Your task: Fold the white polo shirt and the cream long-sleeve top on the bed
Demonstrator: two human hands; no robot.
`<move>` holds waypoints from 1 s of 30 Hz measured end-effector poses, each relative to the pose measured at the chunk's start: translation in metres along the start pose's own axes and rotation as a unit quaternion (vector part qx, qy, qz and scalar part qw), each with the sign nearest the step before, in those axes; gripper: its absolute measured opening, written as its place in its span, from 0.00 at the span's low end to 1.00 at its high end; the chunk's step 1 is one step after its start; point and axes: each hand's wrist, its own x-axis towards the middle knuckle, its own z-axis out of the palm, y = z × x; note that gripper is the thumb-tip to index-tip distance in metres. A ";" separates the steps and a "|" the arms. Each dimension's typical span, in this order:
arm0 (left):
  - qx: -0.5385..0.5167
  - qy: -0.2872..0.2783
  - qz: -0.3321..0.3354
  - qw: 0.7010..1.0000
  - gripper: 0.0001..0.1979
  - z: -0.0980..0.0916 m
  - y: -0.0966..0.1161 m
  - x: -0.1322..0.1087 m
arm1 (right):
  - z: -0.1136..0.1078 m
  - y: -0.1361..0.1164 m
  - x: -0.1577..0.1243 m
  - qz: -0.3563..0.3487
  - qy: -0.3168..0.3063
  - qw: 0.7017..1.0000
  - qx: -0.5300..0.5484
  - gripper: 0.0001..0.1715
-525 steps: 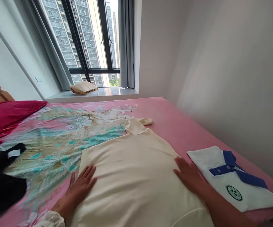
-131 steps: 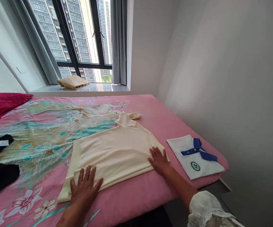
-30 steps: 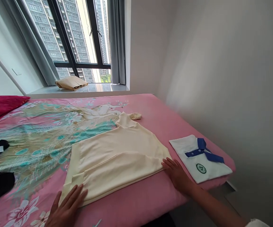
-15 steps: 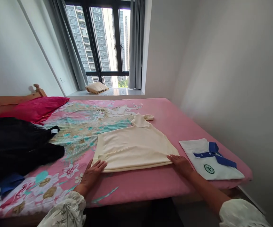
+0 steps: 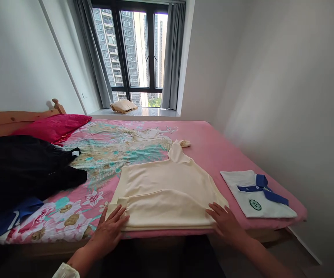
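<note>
A cream long-sleeved top [image 5: 167, 185] with a high collar lies flat near the front edge of the bed, one side folded over, a sleeve laid along its near part. My left hand [image 5: 110, 226] rests on its lower left corner, fingers spread. At the near right corner, my right hand [image 5: 226, 224] lies flat on the fabric, fingers apart. Both hands press on the top without gripping it. To the right lies a folded white polo shirt [image 5: 256, 199] with a blue collar and a round green badge.
A heap of black clothing [image 5: 25, 166] covers the left side of the bed, with a blue garment [image 5: 25, 214] beneath. Behind it lies a red pillow [image 5: 54, 129]. A folded beige cloth [image 5: 124, 106] sits on the windowsill. The pink patterned sheet [image 5: 196, 131] covers the bed.
The cream top has come closer to the bed's front edge, with both hands on it. My fingers are more spread on the right. The camera view has shifted slightly.
</note>
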 end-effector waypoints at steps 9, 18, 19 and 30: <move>-0.045 0.010 0.035 0.998 0.22 -0.002 0.052 0.089 | -0.008 -0.138 0.120 -0.129 -0.007 0.980 0.153 0.27; -0.025 -0.105 -0.164 0.981 0.36 0.015 -0.012 0.066 | 0.040 -0.063 0.110 -0.009 -0.112 0.986 0.119 0.38; -0.031 -0.118 -0.164 0.979 0.36 0.010 -0.011 0.072 | 0.039 -0.065 0.113 0.001 -0.118 0.986 0.118 0.38; -0.079 -0.137 -0.138 0.978 0.29 0.017 -0.091 0.151 | 0.042 -0.101 0.168 -0.103 -0.134 0.971 0.171 0.37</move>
